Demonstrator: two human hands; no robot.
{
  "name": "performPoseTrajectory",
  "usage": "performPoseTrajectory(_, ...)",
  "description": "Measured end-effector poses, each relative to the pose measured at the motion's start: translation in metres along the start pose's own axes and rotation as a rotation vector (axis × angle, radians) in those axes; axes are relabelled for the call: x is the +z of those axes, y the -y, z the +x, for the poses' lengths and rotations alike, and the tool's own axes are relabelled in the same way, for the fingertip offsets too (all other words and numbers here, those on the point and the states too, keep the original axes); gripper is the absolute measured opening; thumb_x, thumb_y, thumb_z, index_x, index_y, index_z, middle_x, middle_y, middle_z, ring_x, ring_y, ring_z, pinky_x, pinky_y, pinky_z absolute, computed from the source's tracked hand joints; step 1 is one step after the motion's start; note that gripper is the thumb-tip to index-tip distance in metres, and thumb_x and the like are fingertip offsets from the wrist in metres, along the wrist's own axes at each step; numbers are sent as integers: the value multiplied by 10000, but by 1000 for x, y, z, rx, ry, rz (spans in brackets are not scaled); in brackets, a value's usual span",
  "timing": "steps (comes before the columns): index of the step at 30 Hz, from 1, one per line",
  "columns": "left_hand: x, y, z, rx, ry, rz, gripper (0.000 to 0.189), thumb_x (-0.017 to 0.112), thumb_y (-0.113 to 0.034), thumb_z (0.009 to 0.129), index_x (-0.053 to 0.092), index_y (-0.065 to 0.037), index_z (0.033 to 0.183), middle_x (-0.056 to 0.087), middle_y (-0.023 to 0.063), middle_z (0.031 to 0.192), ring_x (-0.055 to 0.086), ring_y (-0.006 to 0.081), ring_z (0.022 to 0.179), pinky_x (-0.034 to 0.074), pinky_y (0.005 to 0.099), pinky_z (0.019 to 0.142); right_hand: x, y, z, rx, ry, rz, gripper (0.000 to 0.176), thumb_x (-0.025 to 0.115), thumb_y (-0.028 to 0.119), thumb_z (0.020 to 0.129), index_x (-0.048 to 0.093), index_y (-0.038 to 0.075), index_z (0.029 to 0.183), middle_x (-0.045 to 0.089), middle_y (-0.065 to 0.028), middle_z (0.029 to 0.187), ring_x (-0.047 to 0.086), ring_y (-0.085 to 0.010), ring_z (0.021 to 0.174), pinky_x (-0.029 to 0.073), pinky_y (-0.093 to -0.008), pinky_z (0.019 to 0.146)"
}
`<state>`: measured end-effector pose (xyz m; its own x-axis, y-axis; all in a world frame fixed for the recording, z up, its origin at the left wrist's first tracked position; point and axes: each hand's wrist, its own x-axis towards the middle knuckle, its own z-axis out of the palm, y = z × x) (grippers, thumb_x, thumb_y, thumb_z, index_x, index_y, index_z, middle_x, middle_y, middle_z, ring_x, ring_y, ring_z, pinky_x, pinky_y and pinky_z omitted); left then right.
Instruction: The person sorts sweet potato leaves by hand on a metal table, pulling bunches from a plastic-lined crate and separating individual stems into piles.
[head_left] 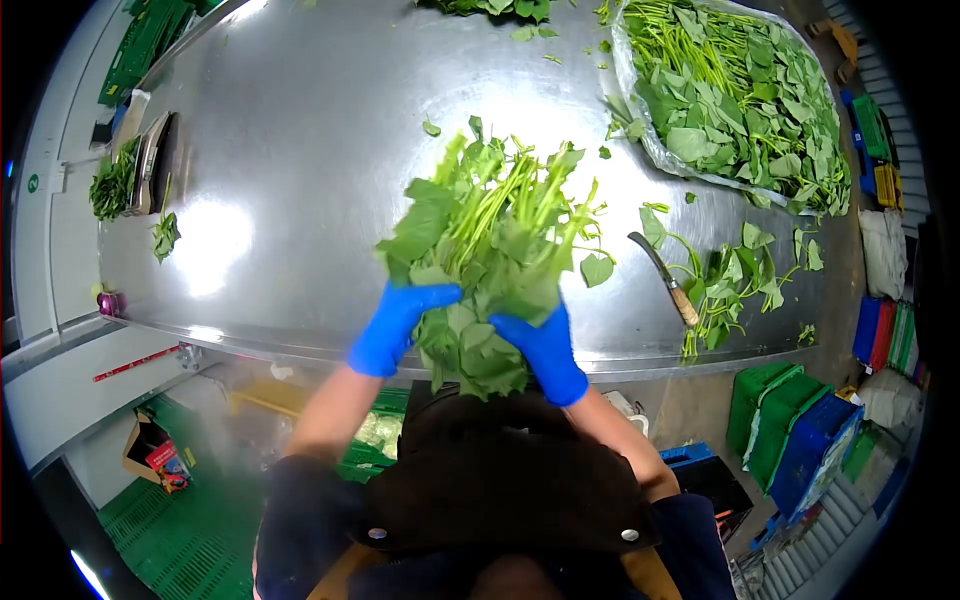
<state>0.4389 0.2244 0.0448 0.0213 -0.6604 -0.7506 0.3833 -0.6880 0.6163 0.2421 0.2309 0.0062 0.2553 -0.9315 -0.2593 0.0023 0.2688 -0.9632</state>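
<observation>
Between my two blue-gloved hands is a large bunch of leafy greens (490, 250), its pale green stems pointing away from me and its broad leaves hanging toward my body. My left hand (395, 318) grips the bunch from the left, thumb across the leaves. From the right, my right hand (540, 345) closes on it, thumb also over the leaves. The bunch hides most of the fingers. A curved knife with a wooden handle (682, 300) lies on the steel table to the right, beside loose leafy stems (735, 280).
A plastic-lined container of greens (740, 110) is at the table's (300, 150) far right. More leaves (500, 8) lie at the far edge. To the left are a small bunch (115, 180) and a purple object (108, 302). Green crates (775, 410) stand below right.
</observation>
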Motion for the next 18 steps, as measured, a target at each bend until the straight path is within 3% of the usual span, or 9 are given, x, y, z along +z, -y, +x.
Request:
performPoseTrajectory(2, -7, 28, -1, -31, 16, -101, 512, 684, -31, 736, 509, 7, 1216, 615, 116, 1085, 608, 206, 954, 507, 317, 822, -12, 5, -12, -174, -12, -209, 630, 727, -13, 667, 450, -1, 1233, 568, -108, 1141, 578, -199, 999, 474, -333, 868)
performPoseTrajectory(4, -1, 52, 4, 28, 36, -123, 451, 671, -62, 761, 535, 8, 1185, 622, 110, 1064, 613, 200, 937, 514, 316, 800, -13, 9, -9, 271, -39, 587, 523, 701, -12, 692, 513, -2, 1180, 594, -106, 1100, 588, -194, 969, 479, -315, 842)
performPoseTrajectory(5, 7, 60, 6, 93, 45, -93, 407, 664, -79, 775, 557, 9, 1158, 628, 105, 1050, 617, 194, 925, 517, 313, 784, -17, -17, -6, 294, -102, 395, 483, 690, -10, 707, 532, 0, 1163, 604, -105, 1083, 595, -189, 949, 484, -308, 827)
performPoseTrajectory(6, 19, 56, 10, 5, 35, -208, 399, 665, -80, 777, 562, 9, 1152, 627, 102, 1057, 618, 190, 921, 517, 310, 781, -23, -35, -4, 511, -97, 440, 410, 657, 35, 765, 541, 9, 1157, 620, -83, 1047, 599, -171, 917, 480, -294, 815)
performPoseTrajectory(10, 42, 67, -2, -51, -36, -451, 380, 653, -90, 803, 553, -3, 1159, 620, 93, 1070, 620, 201, 918, 521, 319, 775, -19, 2, -25, 108, -218, 113, 313, 608, 74, 851, 531, 8, 1147, 607, -51, 1024, 582, -125, 881, 498, -268, 751)
performPoseTrajectory(12, 50, 74, 3, 130, -5, -443, 360, 624, -117, 841, 542, -6, 1174, 614, 102, 1077, 618, 216, 926, 524, 337, 783, -23, -20, -17, 176, -228, 307, 326, 609, 106, 840, 537, 13, 1143, 610, -47, 1019, 588, -143, 868, 487, -277, 740)
performPoseTrajectory(14, 51, 79, 9, -75, 125, -658, 356, 606, -132, 859, 536, -8, 1184, 608, 107, 1090, 616, 221, 931, 521, 346, 795, -33, -34, -16, 426, -178, 583, 336, 591, 123, 846, 525, 16, 1157, 602, -48, 1030, 584, -143, 862, 478, -277, 729)
performPoseTrajectory(16, 63, 68, -1, -190, 83, -784, 360, 586, -161, 876, 527, -17, 1201, 601, 117, 1101, 612, 238, 943, 516, 375, 812, -31, -13, -19, 262, -233, 370, 332, 579, 143, 857, 523, 19, 1160, 596, -47, 1036, 578, -140, 857, 476, -284, 724)
performPoseTrajectory(18, 59, 87, -3, -97, 76, -737, 354, 580, -164, 878, 530, -24, 1199, 603, 120, 1095, 609, 248, 950, 513, 385, 820, -22, 6, -30, 2, -311, 232, 298, 571, 161, 862, 553, 19, 1124, 602, -44, 997, 576, -136, 839, 474, -293, 717)
